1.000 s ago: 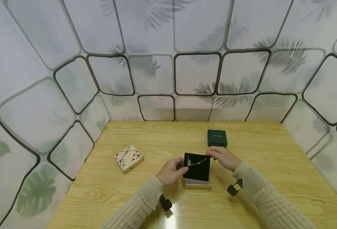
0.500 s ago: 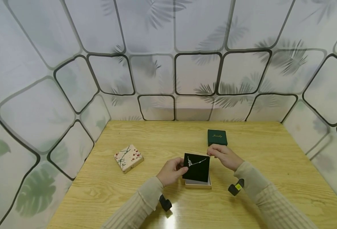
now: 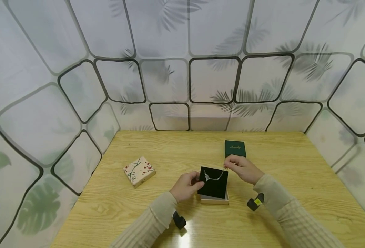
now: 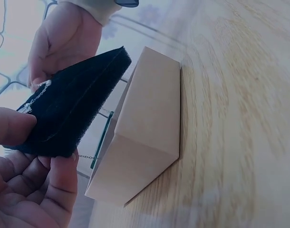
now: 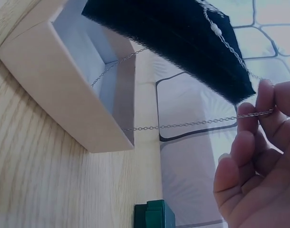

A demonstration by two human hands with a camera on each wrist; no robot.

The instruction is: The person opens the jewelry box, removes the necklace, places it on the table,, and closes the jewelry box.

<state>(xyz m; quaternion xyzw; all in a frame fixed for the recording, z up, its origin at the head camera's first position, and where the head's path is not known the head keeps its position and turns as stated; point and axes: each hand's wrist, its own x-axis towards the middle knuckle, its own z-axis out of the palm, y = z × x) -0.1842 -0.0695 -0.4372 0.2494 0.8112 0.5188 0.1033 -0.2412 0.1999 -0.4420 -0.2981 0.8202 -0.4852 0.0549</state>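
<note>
My left hand (image 3: 183, 187) grips the left side of a black velvet jewelry pad (image 3: 214, 187), thumb on its face and fingers behind. The pad is tilted over an open pale box (image 3: 214, 200). A silver necklace (image 3: 208, 178) hangs across the pad's face, its ornate pendant near my left thumb. At the pad's upper right corner, my right hand (image 3: 243, 168) pinches the necklace's chain between thumb and forefinger. Behind the pad, in the right wrist view, a loose run of chain (image 5: 192, 124) stretches from those fingertips back toward the box, and another strand dips into it.
A dark green box (image 3: 235, 148) with gold "Jewelry" lettering lies just beyond my right hand. To the left sits a cream box (image 3: 139, 172) with a red-blossom pattern. The wooden table (image 3: 170, 148) meets a patterned curtain at the back.
My right hand has risen slightly away from the pad's corner with the chain. The chain on the pad's face now sags in a curve instead of lying nearly straight. The left hand barely moved.
</note>
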